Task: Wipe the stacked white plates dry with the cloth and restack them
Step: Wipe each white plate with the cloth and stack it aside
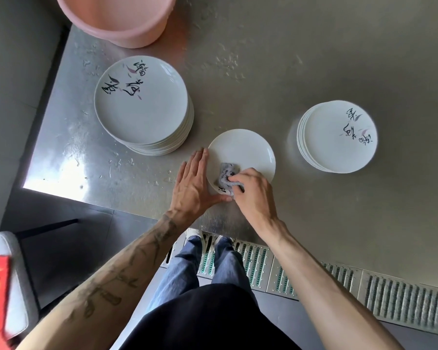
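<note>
right hand (250, 192) pinching grey cloth (225, 171) on lone plate (245, 152), left hand (194, 184) fingers together at rim, brush script (134, 84) unreadable

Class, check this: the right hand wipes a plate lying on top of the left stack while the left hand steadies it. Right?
No. The head view shows the plate lying alone on the table, beside the left stack, not on it. The right hand wipes it with the cloth; the left hand steadies it.
</note>
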